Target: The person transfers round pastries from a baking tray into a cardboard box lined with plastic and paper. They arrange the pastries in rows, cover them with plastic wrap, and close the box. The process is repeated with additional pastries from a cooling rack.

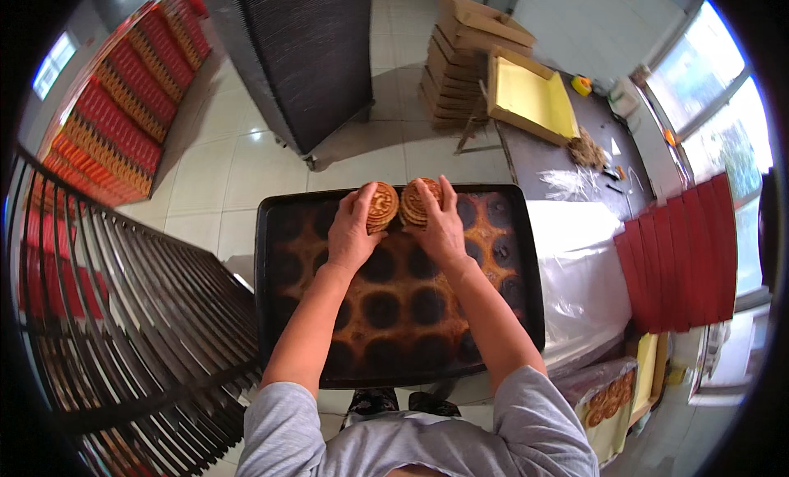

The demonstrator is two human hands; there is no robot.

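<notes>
My left hand (352, 230) grips a stack of round golden-brown pastries (383, 207) with a pattern pressed into the top one. A similar pastry stack (412, 207) is in my right hand (439, 227), close beside the first. Both hands are over the far edge of a dark metal baking tray (376, 264). Rows of round dark marks on brown residue cover the tray's surface. My fingers hide parts of both stacks, and how many pastries each holds cannot be told.
A metal rack (154, 304) stands at left, a dark tall tray stack (296, 64) beyond. Red printed cartons (123, 107) line the far left. At right are a yellow-lined box (533, 98), clear plastic sheets (579, 273), red card strips (678, 255) and a box of pastries (610, 400).
</notes>
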